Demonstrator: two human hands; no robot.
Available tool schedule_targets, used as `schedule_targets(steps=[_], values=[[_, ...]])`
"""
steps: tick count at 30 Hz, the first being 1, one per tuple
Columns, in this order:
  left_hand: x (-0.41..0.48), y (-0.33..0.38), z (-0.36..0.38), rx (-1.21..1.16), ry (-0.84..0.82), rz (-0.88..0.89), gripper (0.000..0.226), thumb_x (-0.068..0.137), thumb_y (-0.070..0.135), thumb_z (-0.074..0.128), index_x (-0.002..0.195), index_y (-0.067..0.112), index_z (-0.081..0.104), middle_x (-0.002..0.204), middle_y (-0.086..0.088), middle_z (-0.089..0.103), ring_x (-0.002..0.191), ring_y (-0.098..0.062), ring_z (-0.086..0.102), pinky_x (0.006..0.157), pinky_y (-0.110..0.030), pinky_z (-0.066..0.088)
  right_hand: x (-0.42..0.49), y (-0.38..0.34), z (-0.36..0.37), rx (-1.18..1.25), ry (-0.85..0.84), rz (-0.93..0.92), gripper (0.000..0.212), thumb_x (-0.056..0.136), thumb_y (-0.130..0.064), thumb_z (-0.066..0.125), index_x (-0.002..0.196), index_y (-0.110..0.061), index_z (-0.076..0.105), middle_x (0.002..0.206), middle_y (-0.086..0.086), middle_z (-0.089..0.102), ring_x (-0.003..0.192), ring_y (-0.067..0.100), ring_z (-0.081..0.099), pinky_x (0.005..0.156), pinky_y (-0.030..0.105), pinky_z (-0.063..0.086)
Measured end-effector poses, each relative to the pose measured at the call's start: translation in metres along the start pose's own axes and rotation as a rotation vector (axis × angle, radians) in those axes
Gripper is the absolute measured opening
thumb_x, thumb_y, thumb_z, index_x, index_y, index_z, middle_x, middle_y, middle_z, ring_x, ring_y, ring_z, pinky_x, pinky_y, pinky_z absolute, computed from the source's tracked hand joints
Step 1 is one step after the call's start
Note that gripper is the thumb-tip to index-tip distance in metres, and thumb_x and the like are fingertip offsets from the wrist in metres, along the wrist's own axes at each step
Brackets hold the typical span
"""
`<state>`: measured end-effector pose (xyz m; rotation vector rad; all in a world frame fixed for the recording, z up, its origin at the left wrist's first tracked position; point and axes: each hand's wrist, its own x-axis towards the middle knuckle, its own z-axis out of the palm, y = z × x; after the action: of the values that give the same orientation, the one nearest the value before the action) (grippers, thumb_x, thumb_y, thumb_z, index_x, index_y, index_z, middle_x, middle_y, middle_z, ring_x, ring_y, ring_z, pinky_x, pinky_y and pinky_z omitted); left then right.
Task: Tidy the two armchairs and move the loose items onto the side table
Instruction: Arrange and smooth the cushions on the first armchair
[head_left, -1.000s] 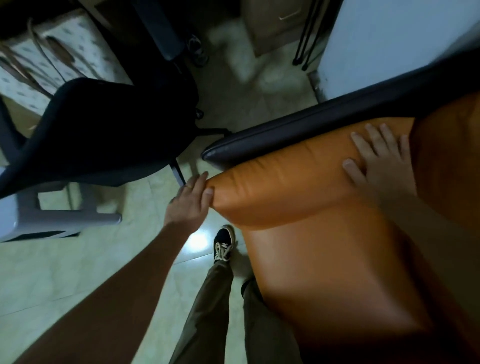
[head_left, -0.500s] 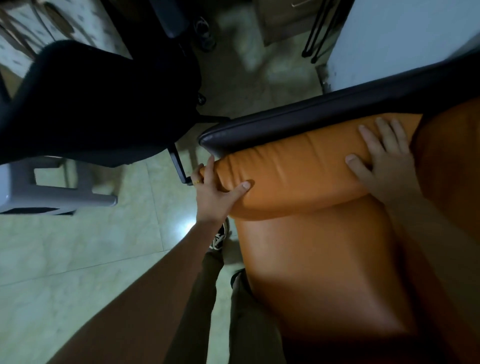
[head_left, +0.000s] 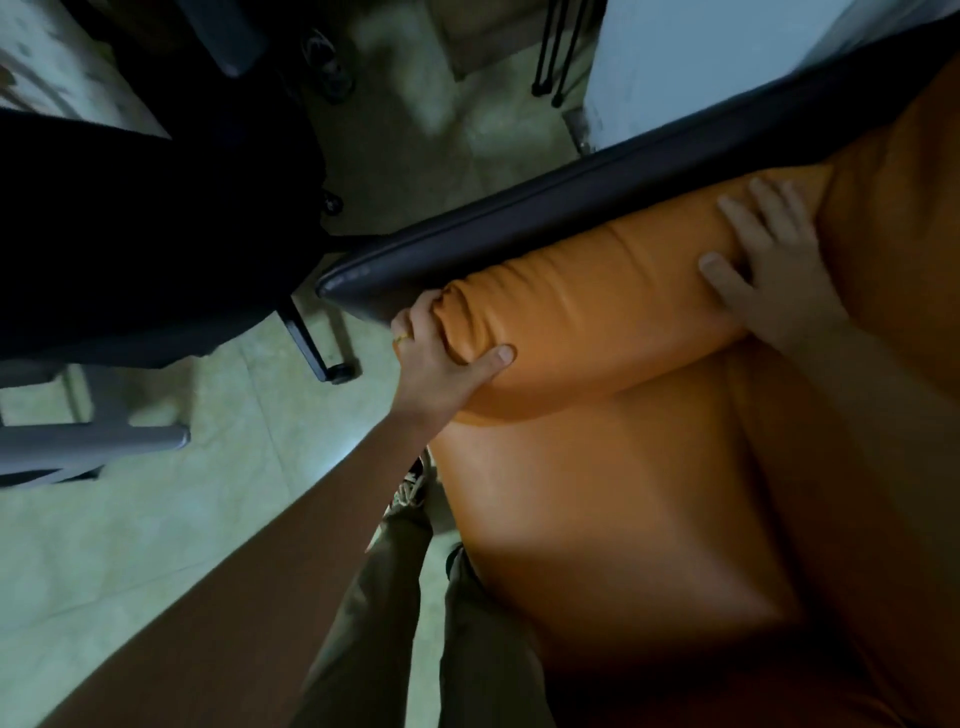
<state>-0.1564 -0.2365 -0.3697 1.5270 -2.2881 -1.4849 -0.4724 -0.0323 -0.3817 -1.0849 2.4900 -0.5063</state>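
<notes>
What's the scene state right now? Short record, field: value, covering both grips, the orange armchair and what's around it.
left grip: fingers and thumb curled round the near end of the orange bolster
right grip: flat on the bolster's far end, fingers straight
bolster: lies along the dark armrest, above the seat cushion
nearby: black office chair, grey stool, tiled floor
loose items: none in view
side table: not in view
</notes>
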Motion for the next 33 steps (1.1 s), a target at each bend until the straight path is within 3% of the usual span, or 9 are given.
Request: schedule_targets(steps=[5, 10, 12, 15, 18, 22, 25, 29, 33], values=[[0.010, 0.021, -0.038, 0.331, -0.101, -0.050, 0.104, 0.059, 0.079, 0.074, 0.142, 0.035, 0.030, 0.146, -0.010, 0.031, 0.139, -0.034, 0.029, 0.111, -0.054, 0.037, -0.006, -0.020, 0.002, -0.174, -0.075, 0.021, 0.086, 0.078, -0.080, 0.043, 0.154, -0.042, 0.025, 0.167, -0.002, 0.008, 0.154, 0.028, -0.006, 0.118, 0.066, 0.004], [0.011, 0.043, -0.022, 0.862, -0.215, 0.066, 0.114, 0.060, 0.097, 0.044, 0.152, 0.043, 0.005, 0.161, -0.007, 0.020, 0.148, -0.035, 0.018, 0.109, -0.077, 0.012, -0.015, -0.034, 0.011, -0.310, -0.034, -0.113, 0.081, 0.085, -0.077, 0.035, 0.154, -0.034, 0.029, 0.166, 0.005, 0.018, 0.154, 0.032, 0.000, 0.117, 0.069, -0.004], [0.005, 0.041, -0.011, 0.965, -0.145, 0.081, 0.112, 0.065, 0.098, 0.034, 0.154, 0.038, 0.000, 0.161, -0.009, 0.023, 0.148, -0.035, 0.020, 0.108, -0.080, 0.008, -0.015, -0.041, 0.022, -0.320, 0.006, -0.187, 0.072, 0.092, -0.069, 0.032, 0.152, -0.030, 0.036, 0.163, 0.008, 0.027, 0.153, 0.035, 0.010, 0.117, 0.070, 0.000], [-0.006, 0.043, 0.001, 1.032, -0.015, 0.180, 0.102, 0.078, 0.093, 0.015, 0.157, 0.031, 0.001, 0.162, -0.012, 0.023, 0.150, -0.037, 0.018, 0.111, -0.076, 0.004, -0.008, -0.052, 0.038, -0.344, 0.079, -0.327, 0.059, 0.099, -0.056, 0.031, 0.144, -0.023, 0.052, 0.154, 0.008, 0.044, 0.147, 0.034, 0.031, 0.117, 0.068, 0.009], [-0.009, 0.046, 0.025, 1.124, -0.065, 0.397, 0.102, 0.085, 0.086, 0.014, 0.159, 0.018, -0.004, 0.166, -0.015, 0.008, 0.153, -0.035, 0.006, 0.118, -0.065, -0.001, -0.005, -0.046, 0.043, -0.340, 0.107, -0.389, 0.054, 0.100, -0.051, 0.033, 0.143, -0.025, 0.052, 0.153, 0.006, 0.047, 0.145, 0.030, 0.035, 0.120, 0.060, 0.011], [0.017, 0.042, 0.007, 1.080, -0.220, 0.507, 0.101, 0.084, 0.085, 0.028, 0.158, 0.025, -0.007, 0.166, -0.008, 0.008, 0.152, -0.031, 0.010, 0.122, -0.054, 0.008, -0.006, -0.004, 0.017, -0.160, 0.095, -0.026, 0.057, 0.099, -0.053, 0.032, 0.153, -0.034, 0.033, 0.166, 0.002, 0.022, 0.154, 0.024, 0.009, 0.123, 0.051, 0.001], [0.025, 0.031, -0.026, 0.934, -0.263, 0.393, 0.093, 0.085, 0.083, 0.032, 0.157, 0.036, -0.003, 0.165, -0.001, 0.015, 0.150, -0.031, 0.019, 0.120, -0.053, 0.018, -0.004, 0.006, 0.003, -0.062, 0.016, 0.135, 0.060, 0.102, -0.054, 0.029, 0.158, -0.032, 0.022, 0.169, -0.002, 0.006, 0.155, 0.017, -0.006, 0.125, 0.042, -0.001], [0.021, 0.027, -0.043, 0.886, -0.298, 0.279, 0.088, 0.085, 0.082, 0.023, 0.157, 0.037, 0.001, 0.163, -0.002, 0.021, 0.145, -0.032, 0.029, 0.114, -0.056, 0.030, -0.009, -0.028, 0.013, 0.156, 0.118, 0.338, 0.058, 0.105, -0.043, 0.031, 0.159, -0.026, 0.021, 0.169, -0.002, 0.003, 0.155, 0.023, -0.008, 0.123, 0.032, -0.007], [0.024, 0.045, -0.030, 0.918, -0.355, 0.360, 0.082, 0.091, 0.075, 0.026, 0.157, 0.039, -0.006, 0.166, -0.002, 0.011, 0.150, -0.032, 0.018, 0.117, -0.060, 0.023, -0.052, -0.062, 0.026, 0.362, 0.142, 0.513, 0.062, 0.105, -0.035, 0.041, 0.160, -0.034, 0.012, 0.168, -0.007, -0.006, 0.155, 0.024, -0.006, 0.118, 0.026, -0.007]])
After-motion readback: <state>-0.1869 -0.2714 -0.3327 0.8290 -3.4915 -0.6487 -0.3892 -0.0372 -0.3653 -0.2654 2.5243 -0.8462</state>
